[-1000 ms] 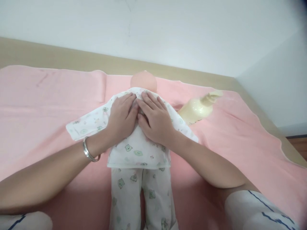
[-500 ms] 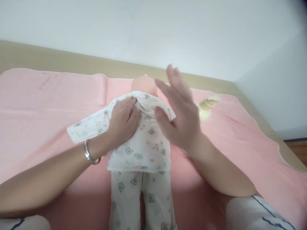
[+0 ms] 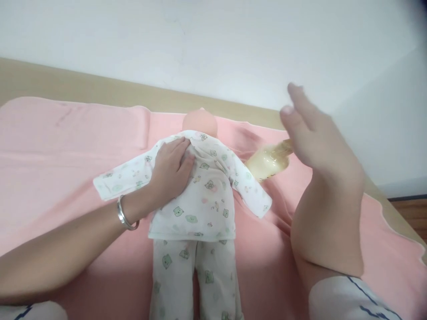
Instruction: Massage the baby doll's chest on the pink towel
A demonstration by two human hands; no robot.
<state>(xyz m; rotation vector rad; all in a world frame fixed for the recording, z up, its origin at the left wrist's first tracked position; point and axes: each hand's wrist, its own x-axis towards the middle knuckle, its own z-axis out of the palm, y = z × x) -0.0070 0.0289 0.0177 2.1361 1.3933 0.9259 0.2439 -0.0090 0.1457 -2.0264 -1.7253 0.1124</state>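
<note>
A baby doll (image 3: 200,195) lies on a pink blanket (image 3: 66,146), dressed in a white top and trousers printed with small bears; its bald head (image 3: 200,122) points away from me. My left hand (image 3: 171,166), with a silver bangle on the wrist, rests flat on the doll's upper body, fingers stretched out. My right hand (image 3: 313,133) is raised in the air to the right of the doll, fingers extended, holding nothing. Just beyond it lies a pale yellow pump bottle (image 3: 268,162) on the blanket.
The blanket covers a bed with a tan edge (image 3: 100,91) along a white wall. Wooden floor (image 3: 410,211) shows at the far right. My sleeves (image 3: 350,302) with dark stripes are at the bottom corners.
My right hand lifted off the doll's chest and swung up and to the right, near the bottle. My left hand stayed pressed on the doll.
</note>
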